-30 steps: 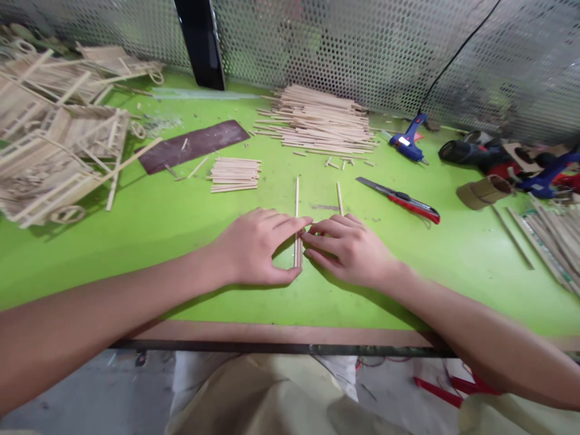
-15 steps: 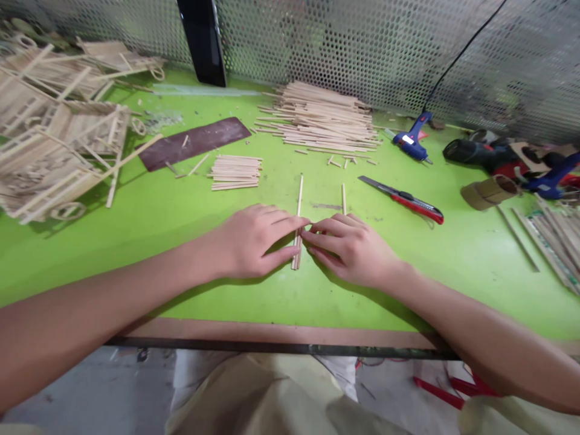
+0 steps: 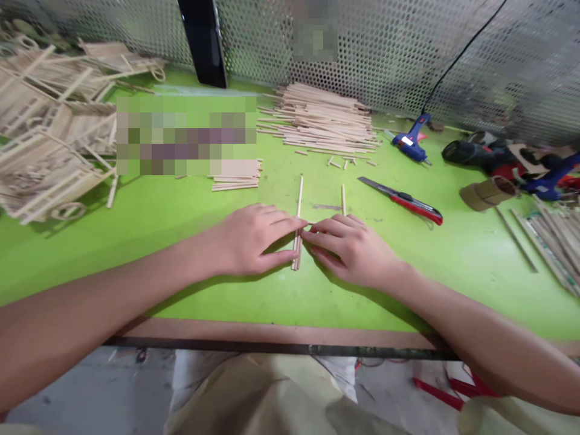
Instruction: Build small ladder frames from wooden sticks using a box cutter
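Wooden sticks [image 3: 298, 241], at least two, lie clamped between one left hand [image 3: 254, 241] and one right hand [image 3: 351, 248].

Lighting: bright, diffuse, apparently from overhead. Shadows: soft-edged, beneath the left hand [image 3: 247, 241] and right hand [image 3: 351, 244], running along both forearms; floor [image 3: 113, 399] below dimmer, greyer. Sheen: pale, on the green tabletop [image 3: 462, 260]. Pixelation: two coarse blocks, one hiding part of the tabletop's far left, one on the perforated metal screen [image 3: 385, 60]. Distortion: wide-angle stretch at the sides; corners soft.
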Demonstrator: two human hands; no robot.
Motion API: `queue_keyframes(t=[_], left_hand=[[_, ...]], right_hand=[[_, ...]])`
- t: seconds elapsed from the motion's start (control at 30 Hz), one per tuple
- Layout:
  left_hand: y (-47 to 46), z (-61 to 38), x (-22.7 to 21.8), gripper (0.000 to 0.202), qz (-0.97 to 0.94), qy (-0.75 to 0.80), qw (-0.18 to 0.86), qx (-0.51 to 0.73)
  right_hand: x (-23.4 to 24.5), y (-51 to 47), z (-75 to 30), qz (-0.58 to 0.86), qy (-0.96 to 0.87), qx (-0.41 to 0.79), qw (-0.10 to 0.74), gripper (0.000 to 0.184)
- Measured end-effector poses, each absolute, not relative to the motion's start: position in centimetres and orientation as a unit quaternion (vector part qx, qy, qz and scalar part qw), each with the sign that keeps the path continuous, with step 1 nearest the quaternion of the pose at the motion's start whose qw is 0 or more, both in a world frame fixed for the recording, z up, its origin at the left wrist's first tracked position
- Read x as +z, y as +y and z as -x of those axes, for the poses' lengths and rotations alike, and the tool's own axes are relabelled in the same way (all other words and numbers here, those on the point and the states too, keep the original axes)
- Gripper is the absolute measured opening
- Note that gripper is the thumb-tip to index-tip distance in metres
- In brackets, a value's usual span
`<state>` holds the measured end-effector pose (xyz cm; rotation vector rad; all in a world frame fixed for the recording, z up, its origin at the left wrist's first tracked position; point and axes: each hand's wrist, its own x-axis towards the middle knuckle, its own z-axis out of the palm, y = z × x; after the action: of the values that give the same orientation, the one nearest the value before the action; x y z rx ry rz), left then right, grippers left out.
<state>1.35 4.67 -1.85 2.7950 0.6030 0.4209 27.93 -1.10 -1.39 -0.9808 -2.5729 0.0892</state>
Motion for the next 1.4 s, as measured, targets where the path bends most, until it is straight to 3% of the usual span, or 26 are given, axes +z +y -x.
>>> queue_keyframes(t=[1.4], left_hand=[[5.0, -1.29, -2.06, 0.028, -0.96, 0.208, 0.107, 0.155]], right_hand=[[-1.31, -1.19, -28.02, 0.365, -0.914, 0.061, 0.168, 0.032]])
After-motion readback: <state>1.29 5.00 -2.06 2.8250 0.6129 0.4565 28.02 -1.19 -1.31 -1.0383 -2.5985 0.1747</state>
